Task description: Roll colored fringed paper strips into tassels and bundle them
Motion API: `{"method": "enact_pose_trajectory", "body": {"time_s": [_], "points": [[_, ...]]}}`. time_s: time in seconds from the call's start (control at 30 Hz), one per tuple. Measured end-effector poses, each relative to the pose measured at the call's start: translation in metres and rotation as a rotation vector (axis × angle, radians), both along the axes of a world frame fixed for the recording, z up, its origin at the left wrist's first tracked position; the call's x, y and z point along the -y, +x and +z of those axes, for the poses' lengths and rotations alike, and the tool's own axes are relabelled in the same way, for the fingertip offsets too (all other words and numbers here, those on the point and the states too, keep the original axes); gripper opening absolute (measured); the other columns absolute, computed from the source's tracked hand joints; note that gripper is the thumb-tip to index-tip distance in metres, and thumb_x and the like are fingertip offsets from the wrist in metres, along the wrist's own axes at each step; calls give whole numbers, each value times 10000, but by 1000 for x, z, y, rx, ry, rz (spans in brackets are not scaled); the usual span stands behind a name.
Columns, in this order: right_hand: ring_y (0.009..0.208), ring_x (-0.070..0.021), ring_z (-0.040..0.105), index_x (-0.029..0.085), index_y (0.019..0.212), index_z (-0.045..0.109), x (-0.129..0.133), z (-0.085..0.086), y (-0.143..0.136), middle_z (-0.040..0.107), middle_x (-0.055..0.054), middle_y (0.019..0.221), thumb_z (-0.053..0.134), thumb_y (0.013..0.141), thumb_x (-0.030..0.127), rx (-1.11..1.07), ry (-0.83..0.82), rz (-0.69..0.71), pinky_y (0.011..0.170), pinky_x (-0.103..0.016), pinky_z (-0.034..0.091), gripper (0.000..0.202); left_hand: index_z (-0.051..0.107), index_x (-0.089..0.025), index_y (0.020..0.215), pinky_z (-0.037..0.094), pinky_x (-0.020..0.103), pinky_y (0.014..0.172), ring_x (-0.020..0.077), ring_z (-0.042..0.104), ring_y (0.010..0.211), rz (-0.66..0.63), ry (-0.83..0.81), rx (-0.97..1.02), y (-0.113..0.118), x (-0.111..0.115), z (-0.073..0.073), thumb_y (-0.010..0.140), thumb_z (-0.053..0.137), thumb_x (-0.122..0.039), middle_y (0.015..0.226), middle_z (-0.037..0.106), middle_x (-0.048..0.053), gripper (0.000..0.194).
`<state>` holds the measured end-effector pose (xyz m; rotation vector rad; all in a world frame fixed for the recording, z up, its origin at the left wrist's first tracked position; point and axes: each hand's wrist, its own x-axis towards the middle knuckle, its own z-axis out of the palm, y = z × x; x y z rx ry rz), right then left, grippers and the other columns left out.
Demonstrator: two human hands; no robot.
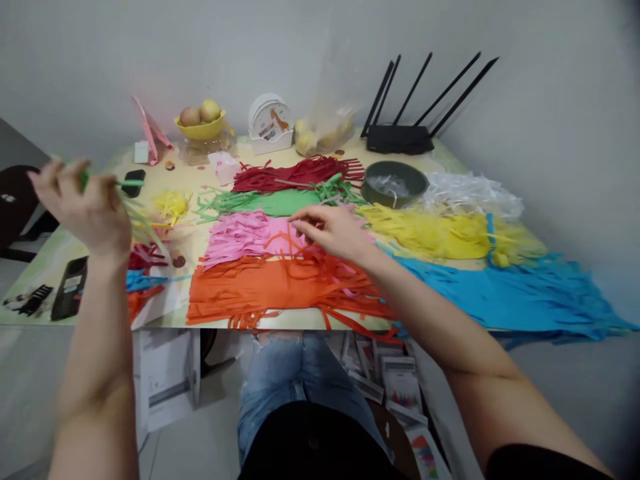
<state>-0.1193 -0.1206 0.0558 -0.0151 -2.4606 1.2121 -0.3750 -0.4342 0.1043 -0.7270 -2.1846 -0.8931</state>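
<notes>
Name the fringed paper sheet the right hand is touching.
The right hand rests where the pink sheet meets the orange sheet; the other sheets lie clear of it.

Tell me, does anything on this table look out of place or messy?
Yes. The blue fringed paper spills over the table's right front corner, and orange paper strips dangle off the front edge. A wifi router sits oddly among fruit and craft paper.

This looked like a home craft corner: beyond the right hand [333, 230] stood a fruit bowl [201, 125] and a Wi-Fi router [400, 139] against the plain wall, with fringed coloured paper sheets [280, 287] spread around it on the table [200, 181].
</notes>
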Motion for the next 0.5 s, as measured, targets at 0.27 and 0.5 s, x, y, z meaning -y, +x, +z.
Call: {"method": "enact_pose_trajectory", "body": {"time_s": [0.27, 0.5], "points": [[1014, -218, 721, 83, 1145, 746, -72, -40, -86, 772, -147, 1134, 492, 961, 136, 276, 572, -235, 922, -294, 499, 318, 714, -155, 950, 335, 463, 1161, 269, 535, 1264, -177, -886, 186, -99, -67, -68, 907, 529, -209, 1156, 729, 90, 198], [1075, -277, 697, 66, 1116, 772, -102, -69, -114, 758, -195, 1140, 654, 847, 124, 516, 713, -32, 920, -299, 482, 300, 710, -110, 1063, 483, 424, 847, 334, 630, 982, 80, -1094, 271, -122, -23, -89, 897, 358, -269, 1146, 701, 223, 421]]}}
